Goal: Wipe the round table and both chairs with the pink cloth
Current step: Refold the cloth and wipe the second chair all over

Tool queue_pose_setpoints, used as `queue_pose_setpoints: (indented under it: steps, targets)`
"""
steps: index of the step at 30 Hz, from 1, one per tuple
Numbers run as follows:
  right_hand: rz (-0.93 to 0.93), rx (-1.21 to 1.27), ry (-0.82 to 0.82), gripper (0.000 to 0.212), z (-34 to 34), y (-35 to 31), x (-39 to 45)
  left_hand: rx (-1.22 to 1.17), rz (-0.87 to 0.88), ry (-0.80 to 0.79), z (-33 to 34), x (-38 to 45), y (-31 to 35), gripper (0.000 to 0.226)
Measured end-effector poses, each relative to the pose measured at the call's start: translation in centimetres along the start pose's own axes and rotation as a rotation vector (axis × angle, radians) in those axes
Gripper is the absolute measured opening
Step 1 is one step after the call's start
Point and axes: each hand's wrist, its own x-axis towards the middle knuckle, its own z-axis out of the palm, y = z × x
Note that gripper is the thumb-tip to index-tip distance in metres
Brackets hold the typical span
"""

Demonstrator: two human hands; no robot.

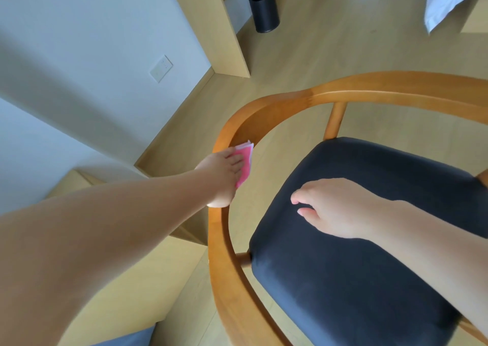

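While the head camera looks down over our outstretched arms, we see our left hand [220, 172] pressing the folded pink cloth [245, 162] against the curved honey-coloured wooden armrest rail [266, 108] of the chair with the dark navy padded seat [369, 240]; the fingers lie fairly straight on top of the cloth, flattening it onto the rail rather than wrapped round it, and the thumb is hidden from us. Our right hand [334, 208] hovers over the seat with its fingers loosely curled and nothing in them; we cannot tell whether it touches the cushion. We judge that we are in the middle of wiping this chair's frame, with the cloth on the left bend of the rail, and the long sweep of rail toward the back and right apparently yet to be covered. Neither the round table nor the second chair is in view, so we cannot say whether they are done. Beyond the chair we see a pale wooden floor [343, 42], a black cylindrical bin [264, 9] beside a light wooden panel [224, 34], a white wall socket [161, 68], and white bedding [449, 0] at the top right.
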Motion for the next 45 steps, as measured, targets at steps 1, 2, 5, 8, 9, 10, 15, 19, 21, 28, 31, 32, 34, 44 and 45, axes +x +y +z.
queue_pose_setpoints:
  steps: [1,2,5,8,9,10,15,19,21,28,31,32,34,44,45]
  targets:
    - [0.008,-0.001,0.005,0.031,0.0,0.2,-0.2,0.029,-0.024,0.0,-0.4,0.6,-0.4,0.066]
    - [0.014,-0.001,0.01,0.031,0.0,0.5,-0.3,0.055,-0.043,-0.005,-0.9,1.3,-0.7,0.067]
    - [0.036,-0.013,0.021,0.03,-0.2,1.4,-0.8,0.11,-0.093,-0.034,-2.3,3.0,-1.3,0.068]
    - [0.066,-0.013,0.02,0.029,-0.6,2.3,-1.0,0.135,-0.132,-0.049,-3.2,4.5,-2.0,0.069]
    - [0.075,-0.009,0.02,0.028,-0.8,2.6,-1.1,0.137,-0.138,-0.047,-3.5,5.0,-2.2,0.069]
    - [0.08,-0.009,0.02,0.028,-0.9,3.0,-1.2,0.139,-0.143,-0.045,-3.8,5.6,-2.3,0.07]
    - [0.11,-0.02,0.016,0.015,-1.8,4.5,-1.5,0.183,-0.13,-0.044,-6.0,8.3,-3.0,0.068]
    - [0.146,-0.02,0.012,0.011,-2.3,5.7,-1.8,0.197,-0.113,-0.014,-7.3,10.1,-3.4,0.068]
    - [0.159,-0.014,0.01,0.01,-2.2,6.5,-1.9,0.198,-0.102,0.006,-7.9,11.0,-3.5,0.069]
    - [0.245,0.083,0.02,0.019,-1.6,8.1,-3.4,0.188,-0.057,0.081,-6.8,11.6,-3.9,0.067]
    - [0.259,0.078,-0.008,0.021,-1.6,7.8,-3.4,0.172,-0.037,0.041,-5.0,10.4,-3.6,0.064]
    - [0.261,0.083,-0.012,0.021,-1.7,7.5,-3.3,0.145,-0.033,0.016,-4.4,9.6,-3.3,0.064]
    - [0.257,0.104,-0.015,0.019,-1.8,6.3,-3.2,0.089,-0.009,-0.052,-3.2,7.4,-2.2,0.064]
    - [0.307,0.111,-0.079,0.023,-4.8,-3.6,-8.0,-0.272,0.309,-0.249,-1.4,-5.2,4.9,0.034]
    - [0.32,0.102,-0.083,0.024,-5.3,-4.6,-9.0,-0.307,0.334,-0.225,-1.5,-6.6,5.4,0.032]
